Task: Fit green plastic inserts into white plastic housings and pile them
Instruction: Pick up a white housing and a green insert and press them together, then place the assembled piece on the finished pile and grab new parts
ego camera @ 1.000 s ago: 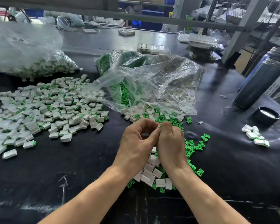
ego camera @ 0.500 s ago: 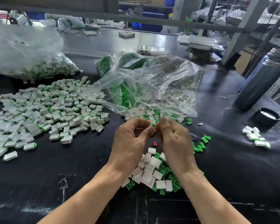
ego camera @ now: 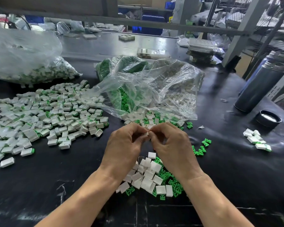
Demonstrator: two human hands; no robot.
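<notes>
Head view: left hand (ego camera: pixel 126 145) and right hand (ego camera: pixel 172 145) raised together above the near middle of the black tabletop (ego camera: pixel 220 169), fingertips meeting, both pinching one small white plastic housing (ego camera: pixel 146 133). Half a second earlier, hands slightly apart with a gap between the fingertips; now closed together again on the piece, probably pressing an insert home, so one more unit near ready for the pile. Green insert itself hidden between the fingers; seated or not, cannot tell. Loose white housings (ego camera: pixel 147 176) and loose green plastic inserts (ego camera: pixel 172 182) heaped beneath the wrists, partly covered by them. Wide pile of finished white-and-green pieces (ego camera: pixel 44 115) toward the left edge. Clear plastic bags (ego camera: pixel 151 89) behind, contents blurred by folds. Far right edge smeared, dark cylinder flask (ego camera: pixel 259 86) only roughly legible.
</notes>
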